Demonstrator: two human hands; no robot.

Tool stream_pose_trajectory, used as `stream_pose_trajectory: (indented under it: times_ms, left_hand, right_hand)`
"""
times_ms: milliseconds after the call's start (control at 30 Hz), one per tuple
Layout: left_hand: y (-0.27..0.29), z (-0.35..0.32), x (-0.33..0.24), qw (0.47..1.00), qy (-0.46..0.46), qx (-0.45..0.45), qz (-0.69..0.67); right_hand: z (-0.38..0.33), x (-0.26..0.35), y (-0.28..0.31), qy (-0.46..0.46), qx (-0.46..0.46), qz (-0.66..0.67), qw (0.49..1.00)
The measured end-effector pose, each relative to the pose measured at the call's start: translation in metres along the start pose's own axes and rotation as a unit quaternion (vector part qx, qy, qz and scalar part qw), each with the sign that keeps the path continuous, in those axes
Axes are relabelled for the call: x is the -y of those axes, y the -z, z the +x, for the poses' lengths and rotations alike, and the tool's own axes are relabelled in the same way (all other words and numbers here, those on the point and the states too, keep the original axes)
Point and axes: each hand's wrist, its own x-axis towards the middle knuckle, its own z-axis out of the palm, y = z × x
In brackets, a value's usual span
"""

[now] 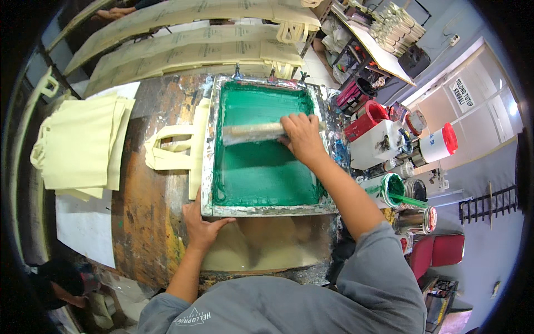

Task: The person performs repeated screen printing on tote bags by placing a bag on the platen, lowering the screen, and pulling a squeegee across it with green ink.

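A wide, paint-stained wooden worktable (144, 211) fills the middle of the frame, seen from above. On it, centre frame, lies a rectangular screen-printing frame with a silvery taped border and a mesh covered in green ink (261, 172). A pale cream cloth tote bag (172, 153) lies under the frame's left side, its handles sticking out toward the left.

Along the top of the frame, long rows of cream printed bags (178, 53) hang in lines. At left, a stack of folded cream bags (80, 145) rests on the table edge.

At right, a crowded cluster of ink containers stands just beside the frame: a white square tub (374, 146), a red tub (364, 119), a white jar with a red lid (439, 143) and an open can of green ink with a stirring stick (397, 191).

The person's grey sleeves enter from the bottom edge. The right hand (303, 136) is clenched over the right end of a long squeegee with an ink-smeared wooden handle (256, 132), which lies across the upper part of the green mesh. The left hand (201, 225) is spread flat, pressing on the frame's lower left corner, thumb along its bottom edge, grasping nothing.
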Motion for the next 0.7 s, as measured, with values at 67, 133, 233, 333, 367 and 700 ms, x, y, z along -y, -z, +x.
stream_pose_trajectory:
  times_ms: [67,133,233,333,367,700]
  left_hand:
    - [-0.002,0.0,0.001,1.0,-0.001,-0.001,0.005]
    - [0.0,0.0,0.001,1.0,0.002,0.004,0.02]
    - [0.006,-0.003,0.002,0.991,0.015,0.006,0.132]
    - [0.022,0.008,-0.009,0.985,0.026,0.021,0.167]
    - [0.027,0.02,-0.012,0.99,0.001,-0.01,0.141]
    - [-0.088,0.341,-0.034,0.922,-0.339,-0.062,0.179]
  right_hand:
    - [0.027,-0.022,-0.013,-0.007,-0.014,-0.017,1.0]
    - [0.055,-0.038,-0.023,-0.013,0.006,-0.023,1.0]
    - [0.103,-0.069,-0.025,-0.017,0.108,0.025,0.994]
    - [0.134,-0.089,-0.017,-0.025,0.21,0.077,0.974]
    - [0.136,-0.085,-0.013,-0.016,0.183,0.065,0.981]
    - [0.116,-0.047,-0.057,-0.09,-0.019,-0.077,0.993]
